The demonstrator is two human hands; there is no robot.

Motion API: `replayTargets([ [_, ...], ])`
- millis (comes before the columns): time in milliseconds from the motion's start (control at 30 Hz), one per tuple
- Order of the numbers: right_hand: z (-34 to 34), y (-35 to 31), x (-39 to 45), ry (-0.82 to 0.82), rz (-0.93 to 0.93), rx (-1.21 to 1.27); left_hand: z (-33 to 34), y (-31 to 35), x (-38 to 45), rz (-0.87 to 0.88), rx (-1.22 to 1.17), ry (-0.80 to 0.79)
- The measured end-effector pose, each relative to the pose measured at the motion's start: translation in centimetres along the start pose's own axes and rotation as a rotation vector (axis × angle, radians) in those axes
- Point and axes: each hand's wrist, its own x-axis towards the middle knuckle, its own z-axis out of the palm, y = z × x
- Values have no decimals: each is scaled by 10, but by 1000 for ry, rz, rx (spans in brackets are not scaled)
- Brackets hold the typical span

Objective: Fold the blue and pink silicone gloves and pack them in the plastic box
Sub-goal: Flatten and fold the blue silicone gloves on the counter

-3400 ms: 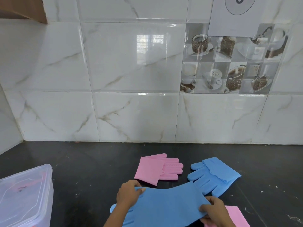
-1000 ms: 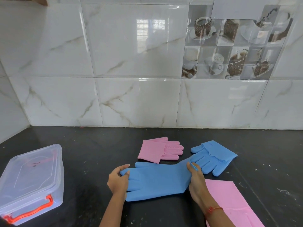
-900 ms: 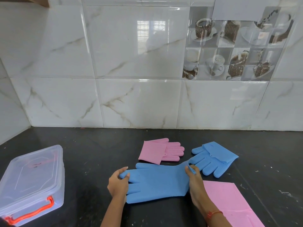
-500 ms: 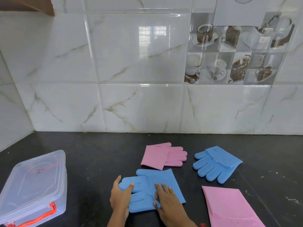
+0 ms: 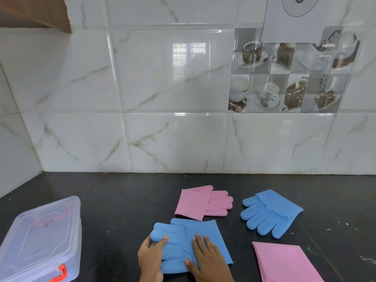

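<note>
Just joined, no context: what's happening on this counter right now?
A person is folding silicone gloves. Both hands, left hand and right hand, press flat on a folded blue glove at the near edge. A folded pink glove and another folded blue glove lie behind it. A second pink glove sits at the right, not yet folded. The plastic box at the left has its lid on; nothing is packed yet.

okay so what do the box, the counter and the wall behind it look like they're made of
Box: clear, slightly cloudy plastic; the dark counter shows through, orange clip on the front. Counter: black, looks like polished stone, faintly reflective with pale specks. Wall: glossy marble-look tiles, probably ceramic; grout lines and window reflection.
</note>
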Motion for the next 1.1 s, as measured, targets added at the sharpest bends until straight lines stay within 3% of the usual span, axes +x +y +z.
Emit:
replayTargets([
  [67, 4, 1, 1, 97, 44, 1, 7, 4, -6, 66, 16, 24],
  [200, -19, -9, 6, -150, 97, 222, 29, 13, -24, 184, 58, -3],
  [333, -13, -8, 7, -125, 112, 177, 57, 21, -37, 209, 153, -111],
  [367, -14, -9, 3, -188, 126, 176, 63, 21, -40, 206, 180, -142],
  [400, -16, -12, 4, -88, 164, 164, 69, 22, -42, 204, 220, -171],
  [533, -19, -8, 6, -72, 75, 170, 87, 23, -51, 196, 413, -279],
  [667, -32, 1, -3, 27, 196, 677, 100, 13, -57, 138, 669, -426],
  [833, -33, 36, -17, 235, 347, 850, 111, -8, -54, 178, 859, -442],
  [933, -30, 50, -17, 281, 503, 968, 123, -8, -59, 119, 783, -501],
  [1033, -35, 56, -15, 249, 504, 1022, 119, -2, -66, 50, 428, -635],
  [1100, -42, 56, -12, 230, 511, 1033, 111, 6, -67, 64, 210, -641],
])
